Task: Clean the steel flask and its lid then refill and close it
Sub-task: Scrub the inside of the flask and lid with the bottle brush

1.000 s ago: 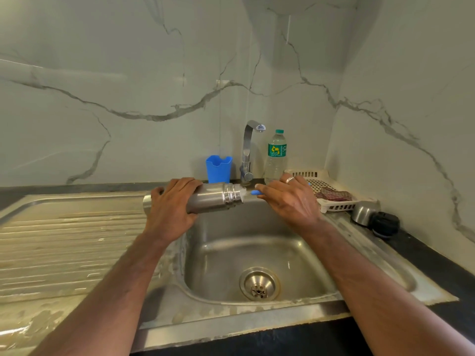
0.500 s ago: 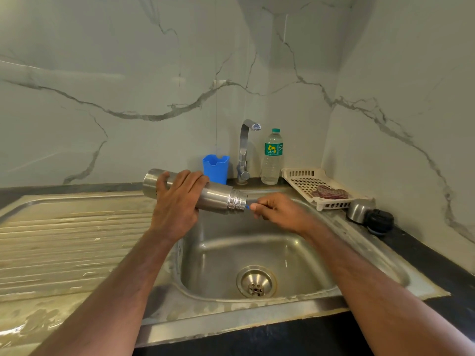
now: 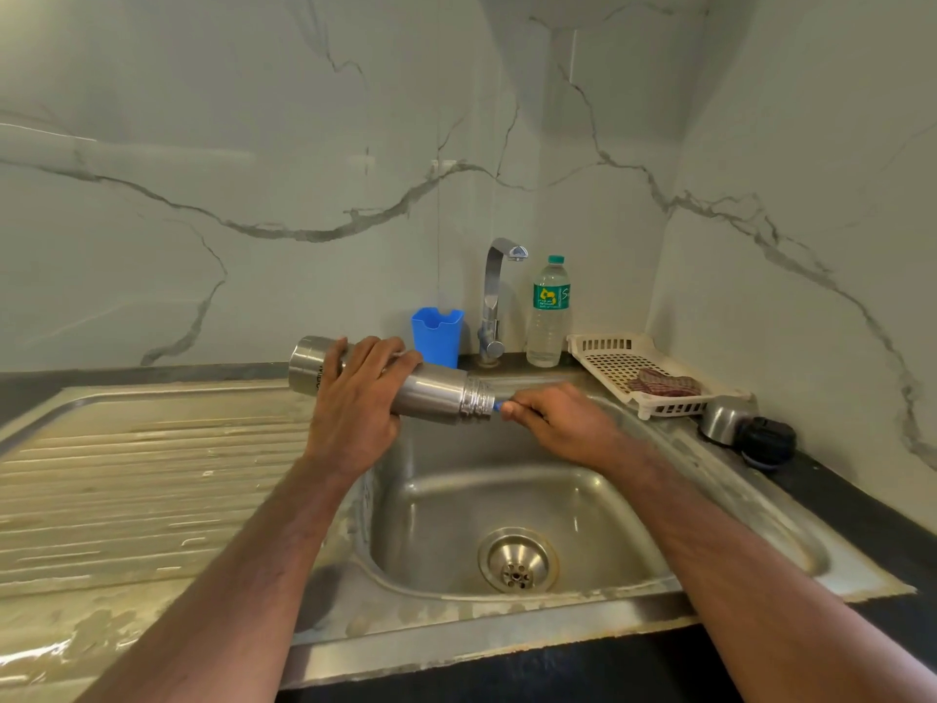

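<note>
My left hand [image 3: 355,398] grips the steel flask [image 3: 436,395] around its middle and holds it almost level over the sink basin [image 3: 512,499], open threaded mouth pointing right and slightly down. My right hand [image 3: 563,423] pinches a thin blue handle [image 3: 497,406] that runs into the flask's mouth; whatever is on its end is hidden inside. The flask's steel cup [image 3: 722,421] and black lid [image 3: 765,441] sit on the sink's right rim.
A tap [image 3: 494,296] stands behind the basin, with a blue plastic holder [image 3: 437,332] to its left and a water bottle [image 3: 548,312] to its right. A cream drainer tray [image 3: 654,378] holding a dark scrub pad sits at the right. The ribbed draining board [image 3: 152,474] lies left.
The flask's base has risen and its mouth has tipped downward to the right. My right hand has dropped lower and closer in, now pinching the blue handle at the mouth.
</note>
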`<state>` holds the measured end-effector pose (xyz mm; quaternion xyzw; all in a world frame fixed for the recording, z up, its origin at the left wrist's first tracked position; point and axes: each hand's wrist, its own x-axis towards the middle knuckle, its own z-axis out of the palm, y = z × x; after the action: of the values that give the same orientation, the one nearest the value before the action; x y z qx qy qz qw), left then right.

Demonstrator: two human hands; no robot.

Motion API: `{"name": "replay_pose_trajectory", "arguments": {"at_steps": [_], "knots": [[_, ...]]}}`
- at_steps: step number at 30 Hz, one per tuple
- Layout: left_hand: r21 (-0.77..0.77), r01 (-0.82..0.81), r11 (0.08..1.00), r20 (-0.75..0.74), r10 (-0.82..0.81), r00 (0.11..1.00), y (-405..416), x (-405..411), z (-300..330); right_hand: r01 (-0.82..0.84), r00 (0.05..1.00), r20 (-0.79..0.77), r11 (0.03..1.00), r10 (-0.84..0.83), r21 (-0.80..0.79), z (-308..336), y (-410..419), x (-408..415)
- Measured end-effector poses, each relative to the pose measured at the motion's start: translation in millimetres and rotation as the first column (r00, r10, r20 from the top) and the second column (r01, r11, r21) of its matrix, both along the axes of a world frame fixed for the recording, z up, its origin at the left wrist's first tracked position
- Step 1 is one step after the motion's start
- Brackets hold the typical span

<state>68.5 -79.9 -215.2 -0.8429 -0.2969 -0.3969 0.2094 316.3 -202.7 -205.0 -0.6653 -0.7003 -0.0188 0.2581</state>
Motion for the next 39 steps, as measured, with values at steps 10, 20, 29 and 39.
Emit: {"name": "replay_pose_trajectory", "arguments": {"at_steps": [10,20,29,39], "knots": [[0.046,-0.069,0.997,-0.023,0.070,0.997,0.3,-2.9,0.7,0.053,0.998,0.044,0.991,-0.048,-0.124,2.7,-2.9,6.9],[-0.012,-0.128,0.992,0.032,0.128,0.991,5.8,-9.4,-1.8,-0.047,0.919,-0.393,0.983,-0.026,-0.175,0.3,-9.8,30.4],[-0.062,-0.128,0.990,0.061,0.132,0.989,7.2,-11.6,-2.1,0.087,0.996,-0.007,0.956,-0.089,0.281,1.2,-3.0,25.5],[-0.127,-0.103,0.987,0.116,0.117,0.986,7.0,-9.4,-4.7,0.096,0.846,0.449,0.910,-0.288,0.403,1.9,10.2,3.6]]}}
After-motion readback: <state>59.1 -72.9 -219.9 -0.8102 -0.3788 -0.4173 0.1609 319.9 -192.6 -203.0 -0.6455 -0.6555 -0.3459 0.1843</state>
